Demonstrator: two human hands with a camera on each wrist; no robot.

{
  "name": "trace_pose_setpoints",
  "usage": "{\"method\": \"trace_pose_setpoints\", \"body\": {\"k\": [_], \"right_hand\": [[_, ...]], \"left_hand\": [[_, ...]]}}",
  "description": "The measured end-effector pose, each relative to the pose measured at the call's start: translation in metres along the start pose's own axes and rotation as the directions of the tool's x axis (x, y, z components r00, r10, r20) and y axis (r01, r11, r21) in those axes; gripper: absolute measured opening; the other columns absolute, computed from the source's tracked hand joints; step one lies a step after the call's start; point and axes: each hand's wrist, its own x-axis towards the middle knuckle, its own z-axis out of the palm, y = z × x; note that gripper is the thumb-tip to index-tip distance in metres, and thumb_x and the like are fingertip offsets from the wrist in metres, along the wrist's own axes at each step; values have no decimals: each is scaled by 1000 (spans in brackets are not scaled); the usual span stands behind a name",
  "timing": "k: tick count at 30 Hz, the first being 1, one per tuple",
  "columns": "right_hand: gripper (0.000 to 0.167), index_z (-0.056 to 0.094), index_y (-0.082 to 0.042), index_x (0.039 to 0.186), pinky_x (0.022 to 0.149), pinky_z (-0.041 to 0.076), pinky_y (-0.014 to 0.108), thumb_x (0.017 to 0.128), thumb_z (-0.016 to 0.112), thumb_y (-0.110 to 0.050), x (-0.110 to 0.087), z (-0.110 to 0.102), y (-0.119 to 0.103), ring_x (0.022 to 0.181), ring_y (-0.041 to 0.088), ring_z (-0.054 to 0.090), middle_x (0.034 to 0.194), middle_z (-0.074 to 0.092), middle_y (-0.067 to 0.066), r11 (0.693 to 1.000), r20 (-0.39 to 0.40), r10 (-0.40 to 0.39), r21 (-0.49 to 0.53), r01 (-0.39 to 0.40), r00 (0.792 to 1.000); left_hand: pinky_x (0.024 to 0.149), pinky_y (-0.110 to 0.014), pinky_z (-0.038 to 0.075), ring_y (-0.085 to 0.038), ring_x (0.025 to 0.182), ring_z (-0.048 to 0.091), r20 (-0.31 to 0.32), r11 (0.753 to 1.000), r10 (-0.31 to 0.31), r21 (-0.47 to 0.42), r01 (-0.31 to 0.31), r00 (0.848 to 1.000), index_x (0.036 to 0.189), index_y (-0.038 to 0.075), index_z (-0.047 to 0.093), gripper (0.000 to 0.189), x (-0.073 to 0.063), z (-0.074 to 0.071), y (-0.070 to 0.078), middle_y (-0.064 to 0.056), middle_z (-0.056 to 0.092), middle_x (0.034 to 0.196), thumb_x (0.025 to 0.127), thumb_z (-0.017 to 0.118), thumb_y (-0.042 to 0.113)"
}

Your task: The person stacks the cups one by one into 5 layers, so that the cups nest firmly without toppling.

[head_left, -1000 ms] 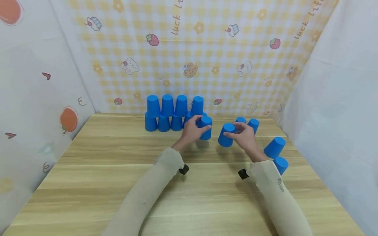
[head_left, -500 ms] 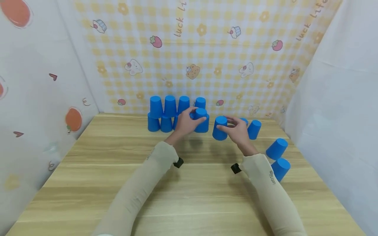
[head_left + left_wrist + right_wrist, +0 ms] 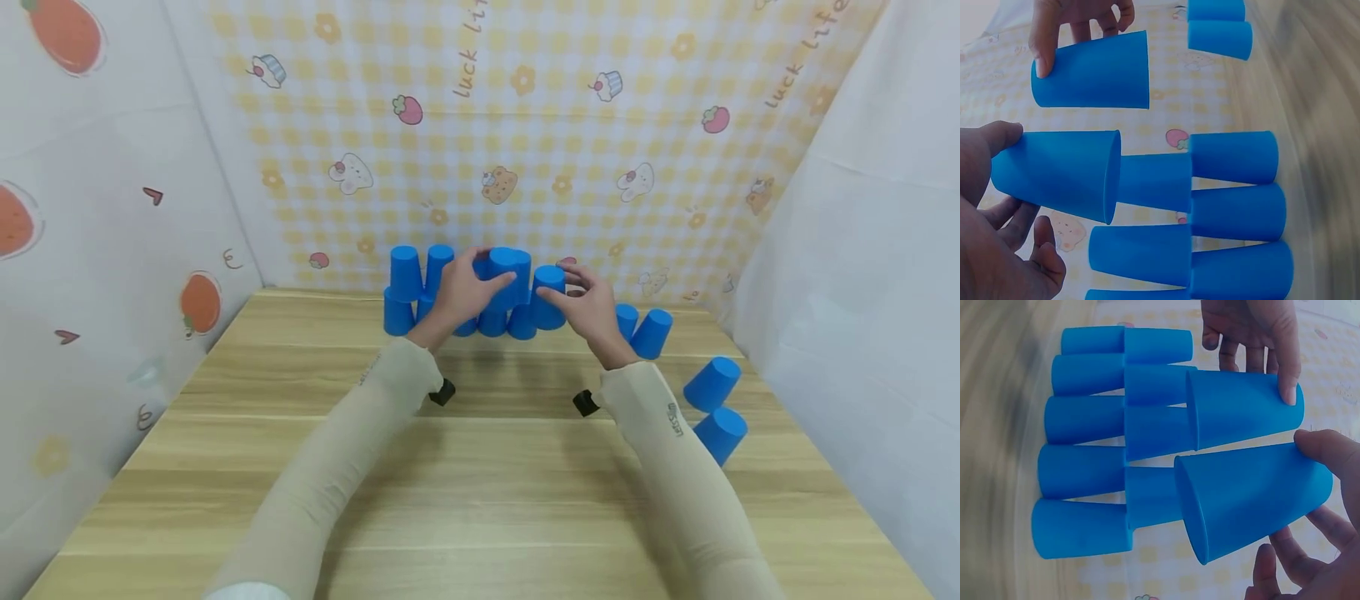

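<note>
1. Stacking appears to be the step in hand: the left hand (image 3: 461, 292) pinches the left cup (image 3: 501, 279) between thumb and curled fingers, and the right hand (image 3: 588, 308) grips the right cup (image 3: 548, 298) the same way, both cups with their mouths facing down.
2. These two are side by side, clear of the table (image 3: 480, 483) near its back, close to the upper row (image 3: 1157, 431); whether either touches that row, I cannot tell.
3. The next move likely calls for lining up the left cup across two neighbouring bases, lowering it level and letting go without a nudge, with the right cup kept from knocking anything.
4. Counted: five cups in the lower row (image 3: 1085, 419); four in the upper row, each bridging two below; two held.
5. Four separate cups (image 3: 712, 383) stand upside down at the right, making fifteen.
</note>
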Motion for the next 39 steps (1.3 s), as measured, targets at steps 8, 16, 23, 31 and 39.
{"method": "trace_pose_setpoints", "body": {"k": [8,16,23,31,39], "right_hand": [[63,59,-9,132,100,47,44,83,79,-44,16,7,-14,118,27,56,129,62,11,1000,-83,-11,-7,11,997],[60,59,-8,130,97,51,43,85,78,-43,28,21,-24,116,26,59,128,63,10,999,-98,-14,29,17,995],[62,59,-9,132,94,52,42,85,77,-45,45,25,-33,112,27,60,129,62,11,997,-107,-79,-18,78,991],[58,60,-11,133,95,53,42,86,76,-42,65,31,-44,116,25,60,131,62,10,997,-101,-54,-57,48,993],[59,59,-12,134,98,51,42,87,75,-44,81,43,-64,119,26,60,133,61,9,998,-87,-12,-68,6,996]], "left_hand": [[105,-48,44,-27,131,51,-30,1000,8,-18,-8,1000,143,10,48,66,11,-13,6,-10,55,141,91,70,44],[98,-46,48,-28,121,54,-84,998,-16,-56,12,996,143,12,48,63,22,-26,-1,-9,54,140,92,69,43],[103,-48,45,-28,126,53,-164,999,-17,-33,11,986,142,12,51,60,37,-37,-4,-10,55,137,92,70,40],[106,-48,42,-26,128,51,-183,997,-65,23,70,981,143,11,50,61,50,-40,-8,-9,55,137,94,66,43],[108,-49,40,-27,130,50,-184,996,-57,63,70,981,144,10,49,60,52,-45,-11,-10,55,138,95,64,43]]}}
